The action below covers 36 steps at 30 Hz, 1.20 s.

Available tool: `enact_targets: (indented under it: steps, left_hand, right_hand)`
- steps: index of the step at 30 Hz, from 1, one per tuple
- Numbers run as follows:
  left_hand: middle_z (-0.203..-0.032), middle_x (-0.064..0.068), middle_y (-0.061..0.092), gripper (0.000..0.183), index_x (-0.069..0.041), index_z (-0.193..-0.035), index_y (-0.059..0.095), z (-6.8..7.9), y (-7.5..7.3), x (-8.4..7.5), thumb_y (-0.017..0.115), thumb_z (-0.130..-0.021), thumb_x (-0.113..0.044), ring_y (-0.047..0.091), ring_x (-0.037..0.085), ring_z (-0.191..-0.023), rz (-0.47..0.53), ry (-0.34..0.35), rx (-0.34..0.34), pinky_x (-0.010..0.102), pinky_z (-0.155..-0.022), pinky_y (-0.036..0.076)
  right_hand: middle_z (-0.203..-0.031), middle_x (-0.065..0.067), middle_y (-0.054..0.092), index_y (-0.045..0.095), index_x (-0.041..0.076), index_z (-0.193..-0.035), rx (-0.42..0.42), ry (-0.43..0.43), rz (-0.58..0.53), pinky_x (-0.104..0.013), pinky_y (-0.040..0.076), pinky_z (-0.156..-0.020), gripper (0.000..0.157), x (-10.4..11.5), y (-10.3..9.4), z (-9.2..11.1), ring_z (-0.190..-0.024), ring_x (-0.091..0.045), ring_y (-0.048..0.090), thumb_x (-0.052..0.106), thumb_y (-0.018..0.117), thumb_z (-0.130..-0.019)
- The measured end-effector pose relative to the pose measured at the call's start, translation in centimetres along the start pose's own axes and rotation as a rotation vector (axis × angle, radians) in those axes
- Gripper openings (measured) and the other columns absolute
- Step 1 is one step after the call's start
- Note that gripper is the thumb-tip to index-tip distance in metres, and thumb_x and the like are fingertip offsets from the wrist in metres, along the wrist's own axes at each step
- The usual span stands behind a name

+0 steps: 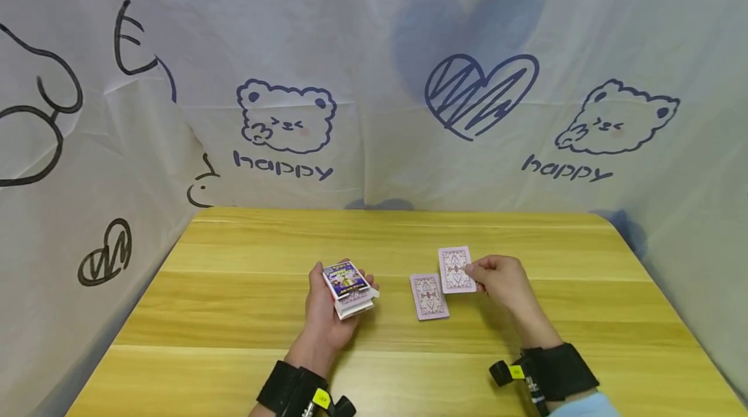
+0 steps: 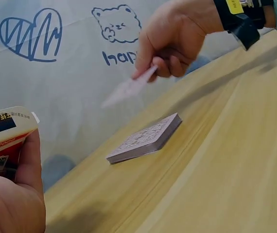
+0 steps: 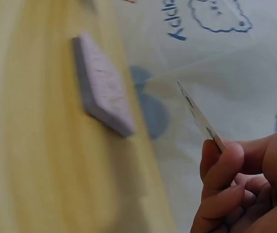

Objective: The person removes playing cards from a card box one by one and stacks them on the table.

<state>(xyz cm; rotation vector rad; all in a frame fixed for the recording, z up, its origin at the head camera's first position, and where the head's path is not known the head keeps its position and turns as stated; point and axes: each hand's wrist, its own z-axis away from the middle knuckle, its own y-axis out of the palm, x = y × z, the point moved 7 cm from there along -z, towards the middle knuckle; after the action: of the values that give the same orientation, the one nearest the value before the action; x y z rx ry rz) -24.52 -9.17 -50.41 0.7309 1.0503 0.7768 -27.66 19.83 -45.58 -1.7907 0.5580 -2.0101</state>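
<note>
My left hand [image 1: 324,319] grips a printed playing-card box [image 1: 346,278] from below, and a strip of patterned card back shows at its near end. In the left wrist view the same box [image 2: 2,133] shows a cream panel and a red side. Between thumb and fingers, my right hand [image 1: 507,282] pinches a playing card [image 1: 454,266] by its right edge, patterned back up. The right wrist view shows this card [image 3: 199,116] nearly edge-on. Below and left of it, a squared deck of cards [image 1: 429,300] lies on the table, back up.
The wooden table [image 1: 234,313] reaches back to a white cloth [image 1: 386,164] with bear and heart drawings. More cloth hangs along both sides. Each wrist wears a black strap, such as the right strap [image 1: 561,370], with a small camera.
</note>
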Motion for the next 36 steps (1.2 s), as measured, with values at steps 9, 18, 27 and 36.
enact_targets:
  steps: [9, 18, 27, 36]
  left_hand:
    - [-0.113, 0.014, 0.046, 0.07, -0.012, -0.148, 0.024, 0.1, 0.2, -0.2, 0.02, -0.1, -0.062, 0.061, 0.025, -0.092, -0.07, 0.003, -0.016, 0.046, -0.094, 0.052]
    - [-0.115, 0.016, 0.045, 0.069, -0.012, -0.148, 0.025, 0.1, 0.4, 0.1, 0.02, -0.1, -0.062, 0.061, 0.026, -0.093, -0.077, -0.003, -0.017, 0.046, -0.091, 0.054]
    - [-0.114, 0.015, 0.046, 0.07, -0.011, -0.148, 0.025, 0.2, 0.5, 0.1, 0.02, -0.1, -0.062, 0.062, 0.025, -0.091, -0.082, 0.002, -0.007, 0.045, -0.089, 0.055]
    - [-0.115, 0.015, 0.048, 0.071, -0.011, -0.148, 0.026, 0.4, 0.7, 0.1, 0.022, -0.099, -0.063, 0.063, 0.025, -0.093, -0.095, 0.002, -0.009, 0.044, -0.088, 0.056]
  right_hand:
    - [-0.059, -0.005, 0.059, 0.07, 0.001, -0.081, 0.112, 0.087, -0.076, -0.023, 0.031, -0.043, 0.019, -1.6, 4.3, 0.2, -0.051, -0.014, 0.046, 0.018, 0.068, -0.089]
    - [-0.055, -0.004, 0.056, 0.07, 0.004, -0.074, 0.099, 0.077, -0.031, -0.022, 0.029, -0.041, 0.021, -1.3, 5.3, 0.4, -0.047, -0.013, 0.044, 0.02, 0.07, -0.088]
    - [-0.054, 0.001, 0.045, 0.059, 0.009, -0.061, 0.06, 0.032, 0.229, -0.024, 0.027, -0.042, 0.032, -0.8, 5.4, 0.6, -0.047, -0.014, 0.039, 0.027, 0.072, -0.085]
    - [-0.055, 0.0, 0.044, 0.056, 0.01, -0.062, 0.056, 0.025, 0.291, -0.024, 0.028, -0.042, 0.033, -0.9, 5.5, 0.5, -0.048, -0.015, 0.041, 0.028, 0.072, -0.084]
